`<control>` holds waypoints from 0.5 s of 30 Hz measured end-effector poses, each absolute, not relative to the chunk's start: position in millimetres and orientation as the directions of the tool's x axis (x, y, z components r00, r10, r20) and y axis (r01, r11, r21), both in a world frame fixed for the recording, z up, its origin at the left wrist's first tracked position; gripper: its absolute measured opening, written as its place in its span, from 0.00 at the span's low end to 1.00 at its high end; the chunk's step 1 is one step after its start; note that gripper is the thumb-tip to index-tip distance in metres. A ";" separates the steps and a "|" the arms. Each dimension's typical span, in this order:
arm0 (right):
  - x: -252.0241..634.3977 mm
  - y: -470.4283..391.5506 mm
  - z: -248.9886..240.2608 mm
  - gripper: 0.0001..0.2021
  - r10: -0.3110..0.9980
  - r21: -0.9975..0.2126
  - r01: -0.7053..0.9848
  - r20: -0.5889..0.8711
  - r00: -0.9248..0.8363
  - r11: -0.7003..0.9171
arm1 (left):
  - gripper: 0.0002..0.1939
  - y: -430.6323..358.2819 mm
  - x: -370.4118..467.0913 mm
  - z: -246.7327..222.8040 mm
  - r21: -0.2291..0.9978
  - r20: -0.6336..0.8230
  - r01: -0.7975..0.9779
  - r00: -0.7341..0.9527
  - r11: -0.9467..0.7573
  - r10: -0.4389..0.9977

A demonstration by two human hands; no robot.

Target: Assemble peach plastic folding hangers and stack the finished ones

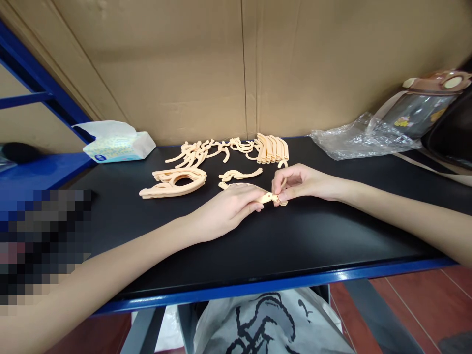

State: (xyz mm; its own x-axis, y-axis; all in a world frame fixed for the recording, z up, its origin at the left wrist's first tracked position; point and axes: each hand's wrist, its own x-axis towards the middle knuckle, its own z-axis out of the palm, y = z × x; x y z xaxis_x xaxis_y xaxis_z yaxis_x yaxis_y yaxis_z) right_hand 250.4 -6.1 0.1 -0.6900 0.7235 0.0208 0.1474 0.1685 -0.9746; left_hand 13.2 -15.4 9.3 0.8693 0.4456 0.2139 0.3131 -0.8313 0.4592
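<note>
My left hand (226, 209) is closed on a beige plastic hanger arm (266, 197), which sticks out past the fingertips to the right. My right hand (300, 181) pinches a beige hanger hook (283, 164) whose curved top shows above the fingers. At the fingertips the hook piece meets the end of the arm; whether they are joined is hidden. Just behind my left hand lies a loose hanger arm (241, 174). Folded hangers (173, 184) are stacked to the left.
Along the back of the black table (295, 246) lie a heap of hanger parts (195, 152) and a row of hanger arms (273, 149). A tissue pack (121, 147) stands back left. Crumpled clear plastic (354, 142) and a bottle (420, 110) are at the right. Cardboard (177, 69) walls the back.
</note>
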 end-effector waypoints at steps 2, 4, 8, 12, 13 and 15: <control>249.1 -6.9 0.7 0.08 0.729 -0.972 0.161 0.016 -0.684 0.172 | 0.12 -14.9 13.1 8.8 0.446 0.208 0.328 0.867 -0.833 0.453; 248.2 -7.4 0.6 0.08 0.737 -0.974 0.154 0.021 -0.676 0.169 | 0.12 -14.0 12.5 7.5 0.437 0.210 0.341 0.861 -0.832 0.464; 247.9 -6.8 -0.6 0.08 0.739 -0.978 0.126 0.041 -0.672 0.169 | 0.12 -12.6 11.2 6.1 0.430 0.211 0.358 0.853 -0.829 0.478; 249.3 -4.3 -2.9 0.07 0.750 -0.972 0.123 0.072 -0.657 0.201 | 0.12 -13.5 11.2 8.0 0.433 0.189 0.370 0.855 -0.822 0.484; 249.7 -3.7 -3.6 0.08 0.755 -0.969 0.131 0.076 -0.651 0.211 | 0.12 -13.9 11.4 8.5 0.436 0.184 0.367 0.857 -0.822 0.481; 250.4 -2.6 -4.5 0.08 0.762 -0.963 0.148 0.080 -0.643 0.226 | 0.12 -14.5 11.7 9.2 0.438 0.182 0.362 0.860 -0.823 0.476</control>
